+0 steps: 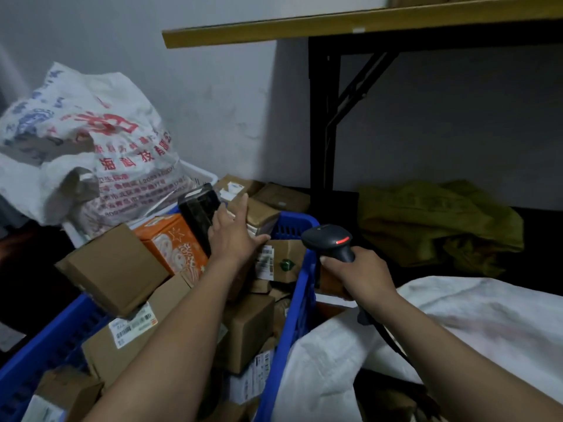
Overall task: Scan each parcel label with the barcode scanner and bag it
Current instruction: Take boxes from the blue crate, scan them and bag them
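Observation:
A blue plastic crate [297,303] is heaped with cardboard parcels, several showing white barcode labels. My left hand [234,229] reaches over the pile, fingers straight, against a black glossy parcel [198,211] standing on end beside an orange printed box [170,242]. My right hand [356,269] grips the handle of a black barcode scanner [330,239], its red light lit, head pointing left at a labelled brown box [278,260] inside the crate's right wall. A white woven sack [457,318] lies open at the lower right, the scanner's cable trailing over it.
A printed white sack [85,147] bulges at the back left. Black table legs [323,117] under a yellow-edged tabletop [335,25] stand behind the crate. A crumpled olive-green sack [435,223] lies under the table on the right. More brown parcels [274,196] sit behind the crate.

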